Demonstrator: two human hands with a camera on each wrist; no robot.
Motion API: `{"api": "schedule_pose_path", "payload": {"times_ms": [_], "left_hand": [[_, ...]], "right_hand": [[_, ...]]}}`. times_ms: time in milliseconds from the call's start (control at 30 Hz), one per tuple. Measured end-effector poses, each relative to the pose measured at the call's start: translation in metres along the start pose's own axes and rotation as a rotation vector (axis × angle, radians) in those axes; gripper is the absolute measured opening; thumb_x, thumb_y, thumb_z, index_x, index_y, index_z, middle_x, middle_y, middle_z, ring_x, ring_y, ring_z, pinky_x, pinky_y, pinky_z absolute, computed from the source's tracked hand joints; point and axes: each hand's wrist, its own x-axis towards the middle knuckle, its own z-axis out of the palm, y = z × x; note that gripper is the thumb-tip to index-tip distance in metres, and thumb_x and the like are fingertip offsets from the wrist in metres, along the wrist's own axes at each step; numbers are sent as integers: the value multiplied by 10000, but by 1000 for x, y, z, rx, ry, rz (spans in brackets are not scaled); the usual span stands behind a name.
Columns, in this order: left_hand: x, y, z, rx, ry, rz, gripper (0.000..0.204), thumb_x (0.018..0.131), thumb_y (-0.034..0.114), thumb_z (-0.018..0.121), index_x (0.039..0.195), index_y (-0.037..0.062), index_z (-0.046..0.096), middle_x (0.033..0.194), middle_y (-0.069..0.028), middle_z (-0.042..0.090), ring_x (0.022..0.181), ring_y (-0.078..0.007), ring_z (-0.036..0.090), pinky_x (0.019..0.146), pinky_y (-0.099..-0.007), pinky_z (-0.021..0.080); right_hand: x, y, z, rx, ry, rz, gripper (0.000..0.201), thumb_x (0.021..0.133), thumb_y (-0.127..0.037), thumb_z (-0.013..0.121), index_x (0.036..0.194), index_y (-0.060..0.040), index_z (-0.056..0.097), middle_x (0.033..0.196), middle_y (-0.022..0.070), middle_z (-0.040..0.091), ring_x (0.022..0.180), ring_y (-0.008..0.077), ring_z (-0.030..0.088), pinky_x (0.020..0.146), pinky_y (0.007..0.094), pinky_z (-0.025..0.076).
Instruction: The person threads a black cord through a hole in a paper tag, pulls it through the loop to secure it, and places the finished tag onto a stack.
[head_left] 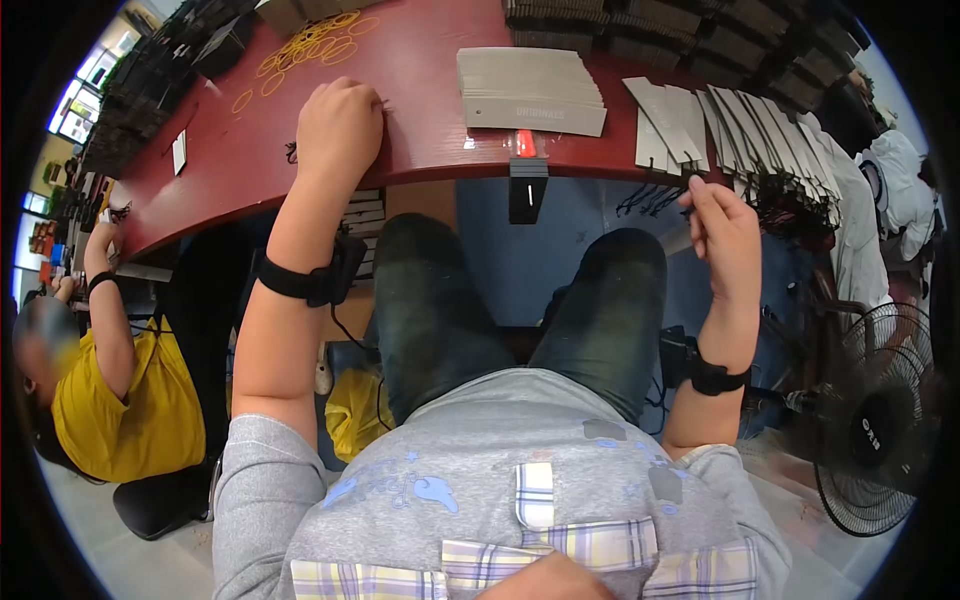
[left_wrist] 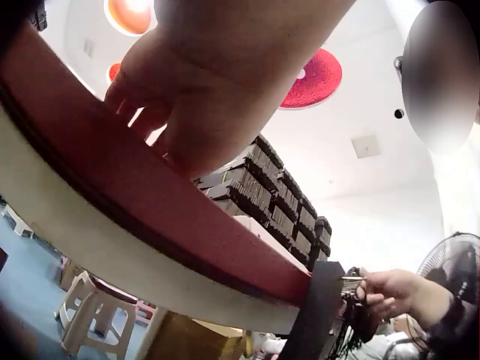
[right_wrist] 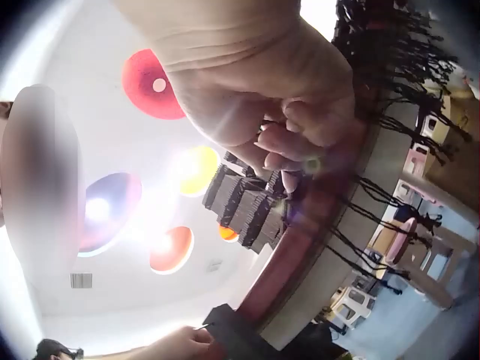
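My left hand [head_left: 340, 125] rests on the red table [head_left: 420, 150] left of centre, its fingers bent down and their tips hidden in the head view. Small dark cord pieces show on both sides of it; whether it pinches them I cannot tell. At the front edge on the right, my right hand [head_left: 722, 225] has loosely bent fingers close to the corded end of a grey tag [head_left: 665, 125]; contact is unclear. More grey tags [head_left: 770, 140] with black cords lie fanned beside it. Between the hands stands a stack of grey cards [head_left: 530, 90].
Yellow rings [head_left: 310, 45] lie at the back left, dark stacks [head_left: 680, 40] at the back right. A black block [head_left: 527, 192] hangs at the front edge below a red piece [head_left: 526, 143]. A fan [head_left: 870, 430] stands at right; a person in yellow [head_left: 130, 400] sits at left.
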Motion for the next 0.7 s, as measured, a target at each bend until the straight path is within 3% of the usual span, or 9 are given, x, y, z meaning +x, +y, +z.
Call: {"api": "schedule_pose_path", "payload": {"times_ms": [67,167,233,300,333,433,500,600,700], "left_hand": [[2,-1,-7,-145,63,-30,162,816,162,649,926,68,720,968,-99,680,912,-275,630,834,-342,481],[11,9,-32,-650,147,-211,190,836,192,668,934,37,719,922,-80,691,882,-211,648,807,-303,484],[20,7,-46,-1085,141,-370,219,839,214,683,905,8,716,848,-53,688,829,-168,650,770,-292,494],[28,-2,-50,-1353,115,-321,228,871,174,657,962,-34,671,903,-64,670,877,-141,634,782,-270,487],[33,-12,-48,-1436,92,-335,238,881,156,643,1013,-42,655,948,-86,675,917,-163,639,816,-274,486],[34,-12,-47,-1589,18,-304,229,917,130,584,1066,-41,619,960,-101,660,883,-182,636,797,-290,490],[28,5,-50,-1695,-23,-291,204,926,139,571,1027,-33,616,884,-69,640,806,-165,619,758,-291,485],[16,10,-54,-1844,-257,-327,176,934,162,564,953,-9,604,775,-25,561,718,-135,552,698,-278,454],[-3,24,-58,-1777,-204,-454,176,927,184,578,899,11,596,726,-4,501,713,-121,509,679,-276,429]], "right_hand": [[-5,-2,-11,-23,-64,13,304,903,-307,649,780,-29,656,527,-51,463,440,24,391,418,200,269],[-4,0,-14,-436,158,-195,290,889,-305,665,828,-22,679,504,-42,438,466,40,419,447,214,306],[-6,-8,-11,-748,321,-360,228,842,-285,694,885,-61,707,643,25,563,626,152,540,591,288,415],[-8,-17,-4,-1136,539,-633,205,819,-275,702,885,-81,716,755,60,624,735,216,577,679,327,447],[-12,-28,6,-1148,609,-575,187,787,-254,706,886,-96,722,945,78,647,900,298,560,799,371,446],[-5,-48,28,-1063,545,-848,202,774,-239,709,919,-99,718,988,78,636,938,295,555,832,374,448],[8,-51,61,-783,209,-865,240,753,-217,713,968,-111,711,1063,86,623,991,303,539,876,395,435],[34,-30,108,-824,170,-988,291,727,-185,732,1012,-132,706,1098,81,623,1021,291,534,893,416,424],[44,-17,125,-875,223,-1090,330,709,-166,746,1036,-149,707,1139,79,622,1029,285,536,887,418,417]]}}
